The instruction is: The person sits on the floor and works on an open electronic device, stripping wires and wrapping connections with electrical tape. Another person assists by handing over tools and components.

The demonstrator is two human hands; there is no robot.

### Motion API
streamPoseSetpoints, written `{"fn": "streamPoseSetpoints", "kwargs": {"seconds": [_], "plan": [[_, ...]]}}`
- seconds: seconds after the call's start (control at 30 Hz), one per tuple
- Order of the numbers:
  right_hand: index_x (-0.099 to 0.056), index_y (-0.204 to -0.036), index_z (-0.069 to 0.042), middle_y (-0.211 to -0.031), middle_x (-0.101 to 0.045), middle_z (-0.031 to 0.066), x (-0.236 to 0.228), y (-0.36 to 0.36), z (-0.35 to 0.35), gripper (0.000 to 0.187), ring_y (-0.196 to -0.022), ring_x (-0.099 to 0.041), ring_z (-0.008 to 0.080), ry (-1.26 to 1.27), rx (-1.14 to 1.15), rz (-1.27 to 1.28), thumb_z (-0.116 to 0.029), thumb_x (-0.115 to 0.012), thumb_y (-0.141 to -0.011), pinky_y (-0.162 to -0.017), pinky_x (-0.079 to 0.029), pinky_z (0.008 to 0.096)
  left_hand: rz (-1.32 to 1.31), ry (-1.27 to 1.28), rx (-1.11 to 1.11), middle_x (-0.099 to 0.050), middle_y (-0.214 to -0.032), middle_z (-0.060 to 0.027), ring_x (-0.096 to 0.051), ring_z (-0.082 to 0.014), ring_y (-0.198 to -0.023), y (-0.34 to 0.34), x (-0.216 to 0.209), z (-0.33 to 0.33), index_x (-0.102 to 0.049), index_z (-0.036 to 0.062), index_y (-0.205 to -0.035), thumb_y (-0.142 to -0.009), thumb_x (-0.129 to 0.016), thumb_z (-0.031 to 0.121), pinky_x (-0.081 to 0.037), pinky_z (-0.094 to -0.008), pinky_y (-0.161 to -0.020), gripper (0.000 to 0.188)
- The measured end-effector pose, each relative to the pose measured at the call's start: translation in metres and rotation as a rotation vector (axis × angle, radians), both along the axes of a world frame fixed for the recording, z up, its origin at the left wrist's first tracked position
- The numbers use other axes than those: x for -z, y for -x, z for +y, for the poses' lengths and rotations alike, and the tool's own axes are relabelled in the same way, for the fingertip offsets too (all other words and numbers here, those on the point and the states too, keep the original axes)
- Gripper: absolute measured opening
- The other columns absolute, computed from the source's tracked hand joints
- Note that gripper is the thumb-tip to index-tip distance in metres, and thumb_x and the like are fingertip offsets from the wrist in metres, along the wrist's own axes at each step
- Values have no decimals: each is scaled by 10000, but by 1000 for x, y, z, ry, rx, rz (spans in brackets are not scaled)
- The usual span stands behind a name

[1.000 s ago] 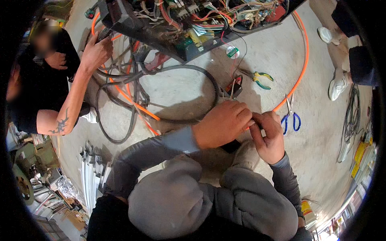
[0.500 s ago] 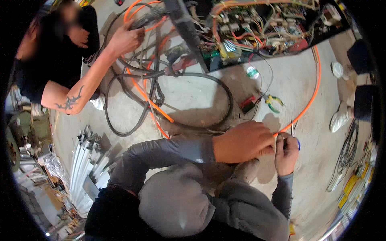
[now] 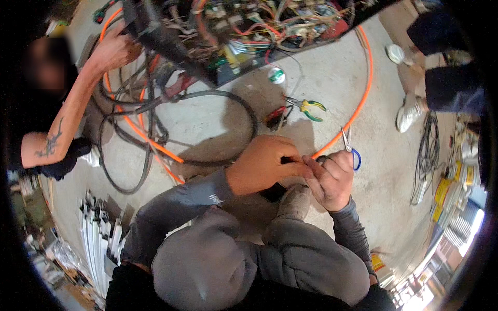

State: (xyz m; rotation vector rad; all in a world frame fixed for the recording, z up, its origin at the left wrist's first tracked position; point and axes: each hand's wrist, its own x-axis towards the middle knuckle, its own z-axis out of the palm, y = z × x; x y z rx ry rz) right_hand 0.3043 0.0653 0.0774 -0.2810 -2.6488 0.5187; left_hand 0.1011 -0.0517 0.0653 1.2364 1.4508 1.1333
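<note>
My right hand [image 3: 333, 179] is closed around a pair of scissors with a blue handle [image 3: 357, 156]; the blades point up past my knuckles. A long orange hose [image 3: 370, 72] curves down to my fingers, where its near end is hidden between my hands. My left hand [image 3: 267, 165] is closed in a pinch, its fingertips meeting my right thumb and fingers. Whatever those fingertips grip is too small to make out. Beyond my hands, yellow-green pliers [image 3: 312, 109] lie on the floor beside a red and black object [image 3: 275, 116].
An open black housing [image 3: 207, 72] full of wires and circuit boards stands ahead. Black cable [image 3: 254, 116] lies coiled at left, where a person's hand [image 3: 118, 51] reaches in. Another person's shoe [image 3: 411, 111] is at right. Metal strips [image 3: 98, 238] lie lower left.
The view has shifted, so the scene sits further left. My right hand has turned and its fingers have curled in, and my two hands' fingertips have come together.
</note>
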Motion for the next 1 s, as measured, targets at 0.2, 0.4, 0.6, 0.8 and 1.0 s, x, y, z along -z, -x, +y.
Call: {"fn": "streamPoseSetpoints", "kwargs": {"seconds": [0.2,0.4,0.6,0.8,1.0], "plan": [[-779,-1085,-65,-778,-573,12,-2,-1,4,427,-763,-573,238,51,18,-11,-154,-771,-667,-723,-431,402,159,-59,76,-685,-882,-118,-649,-317,-871,2,3,4,-763,31,-936,-899,-746,203,-503,-421,-791,177],[-774,-1094,-68,-779,-577,2,5,-3,3,447,-778,-562,228,99,19,-22,-174,-775,-660,-771,-434,391,569,-187,123,-669,-992,-110,-628,-335,-937,-4,9,-4,-728,44,-1029,-900,-750,186,-508,-450,-825,193],[-775,-1072,-79,-775,-584,6,9,-10,6,399,-792,-559,226,116,-45,-58,-221,-822,-702,-778,-439,383,700,-316,80,-654,-969,-66,-626,-306,-937,-18,19,-14,-702,93,-1002,-812,-793,140,-521,-433,-834,216],[-777,-1058,-65,-897,-683,47,0,-16,7,330,-918,-621,282,230,-88,-173,-143,-852,-747,-864,-463,421,720,-347,153,-592,-932,-56,-600,-259,-906,-18,24,-16,-659,91,-981,-846,-711,188,-491,-419,-793,174],[-767,-1032,-55,-864,-663,68,5,-20,9,275,-894,-612,297,286,-167,-118,-128,-838,-777,-853,-458,430,669,-384,185,-596,-972,-24,-599,-237,-986,-22,25,-20,-675,95,-1010,-846,-706,182,-491,-409,-857,189]]}}
